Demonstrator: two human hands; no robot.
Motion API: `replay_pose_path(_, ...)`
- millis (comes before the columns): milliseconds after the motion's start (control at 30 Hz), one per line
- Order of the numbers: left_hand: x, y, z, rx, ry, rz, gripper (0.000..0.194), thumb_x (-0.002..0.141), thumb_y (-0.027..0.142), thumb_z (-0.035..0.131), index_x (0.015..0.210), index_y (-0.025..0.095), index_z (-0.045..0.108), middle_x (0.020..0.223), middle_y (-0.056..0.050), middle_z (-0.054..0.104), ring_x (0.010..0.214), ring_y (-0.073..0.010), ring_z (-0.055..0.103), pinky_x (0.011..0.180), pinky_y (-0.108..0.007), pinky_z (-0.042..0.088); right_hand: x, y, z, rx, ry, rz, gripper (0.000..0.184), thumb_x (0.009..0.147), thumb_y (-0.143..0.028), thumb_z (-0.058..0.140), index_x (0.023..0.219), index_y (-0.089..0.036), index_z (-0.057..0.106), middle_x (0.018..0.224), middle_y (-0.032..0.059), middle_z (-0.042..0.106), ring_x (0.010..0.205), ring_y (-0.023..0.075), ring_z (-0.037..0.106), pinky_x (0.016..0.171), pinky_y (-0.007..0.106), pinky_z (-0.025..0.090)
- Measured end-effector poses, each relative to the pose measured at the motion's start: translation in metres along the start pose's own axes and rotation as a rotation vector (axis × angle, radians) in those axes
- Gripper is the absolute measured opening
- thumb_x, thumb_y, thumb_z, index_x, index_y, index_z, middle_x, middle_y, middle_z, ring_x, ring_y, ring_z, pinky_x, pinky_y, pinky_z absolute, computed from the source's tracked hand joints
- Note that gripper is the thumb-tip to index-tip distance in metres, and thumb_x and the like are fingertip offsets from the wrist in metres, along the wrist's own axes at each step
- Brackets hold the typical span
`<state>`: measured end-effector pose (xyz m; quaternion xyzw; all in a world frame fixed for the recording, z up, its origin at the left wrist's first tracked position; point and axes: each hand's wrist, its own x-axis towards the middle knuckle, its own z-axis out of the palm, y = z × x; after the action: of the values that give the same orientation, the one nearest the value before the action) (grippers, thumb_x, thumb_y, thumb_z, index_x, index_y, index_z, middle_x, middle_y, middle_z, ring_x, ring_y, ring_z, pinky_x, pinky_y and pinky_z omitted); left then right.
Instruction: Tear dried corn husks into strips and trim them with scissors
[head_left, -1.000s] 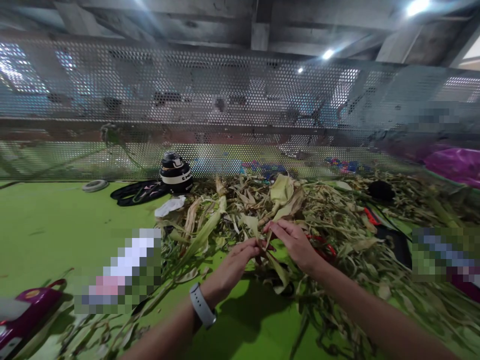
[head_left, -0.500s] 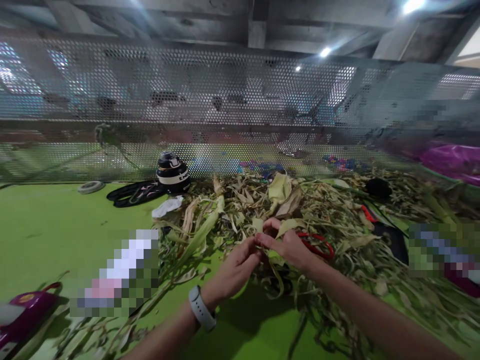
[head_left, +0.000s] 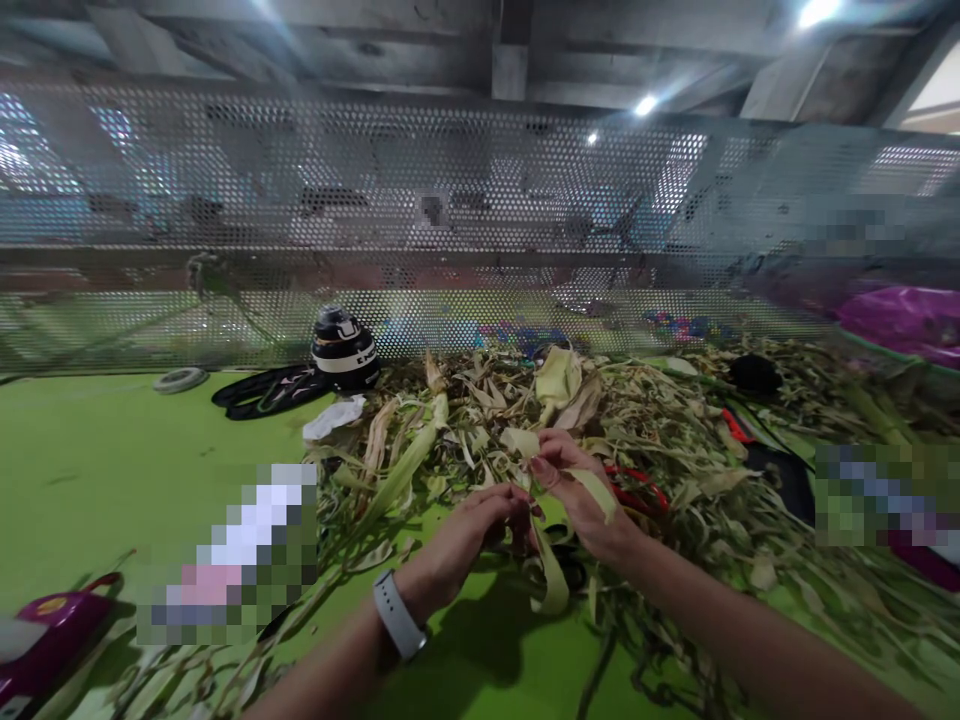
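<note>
My left hand (head_left: 480, 525), with a pale watch (head_left: 400, 615) on its wrist, has its fingers closed in a pinch over the green table. A corn husk strip (head_left: 553, 585) hangs curled from between my hands. My right hand (head_left: 581, 490) sits slightly higher and to the right, thumb and fingers pinching the husk; one strip drapes over its back, and a pale end sticks out past its fingertips. Exactly where the left fingers grip is partly hidden. Just beyond the right hand, red loop handles (head_left: 651, 488) lie among the husks.
A heap of dry corn husks (head_left: 675, 420) spreads behind and to the right. A black round container (head_left: 345, 350) and a white tape roll (head_left: 180, 380) stand near the perforated metal panel (head_left: 420, 200). A purple object (head_left: 64, 630) lies front left; purple plastic (head_left: 907, 325) is at right.
My left hand has dropped slightly and parted from the right fingertips. My right hand has turned, and the husk strip now hangs lower in a curl between them.
</note>
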<state>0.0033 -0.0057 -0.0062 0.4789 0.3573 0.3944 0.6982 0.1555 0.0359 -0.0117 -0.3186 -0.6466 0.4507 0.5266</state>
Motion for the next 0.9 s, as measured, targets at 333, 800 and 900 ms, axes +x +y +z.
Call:
replay_pose_path(333,0.005,-0.004,0.0,-0.306,-0.033,-0.088,0.01,0.07,0.023,0.061,0.07,0.013,0.061,0.063,0.0,0.054,0.058,-0.0098,0.048,0.058,-0.021,0.037,-0.001,-0.003,0.005,0.117,0.097,0.018,0.015,0.079,-0.032,0.058,0.07,-0.02,0.055,0.079,-0.0009,0.047,0.071,0.012,0.046,0.068,0.024,0.037)
replay_pose_path(800,0.007,-0.008,-0.003,-0.395,-0.057,-0.098,0.02,0.068,0.023,0.071,0.083,0.012,0.064,0.076,-0.004,0.064,0.065,-0.0089,0.055,0.063,-0.019,0.04,0.0,-0.012,0.0,0.053,0.105,0.099,0.016,0.08,-0.035,0.057,0.075,-0.02,0.054,0.074,-0.0017,0.049,0.064,0.0107,0.045,0.062,0.022,0.038)
replay_pose_path(900,0.007,-0.007,-0.002,-0.358,-0.056,-0.066,0.016,0.068,0.024,0.07,0.078,0.012,0.064,0.071,-0.004,0.063,0.062,-0.0088,0.053,0.06,-0.019,0.04,0.001,-0.023,-0.001,-0.076,0.076,0.033,0.018,0.081,-0.035,0.054,0.072,-0.02,0.053,0.078,-0.0003,0.049,0.068,0.0116,0.046,0.063,0.022,0.038)
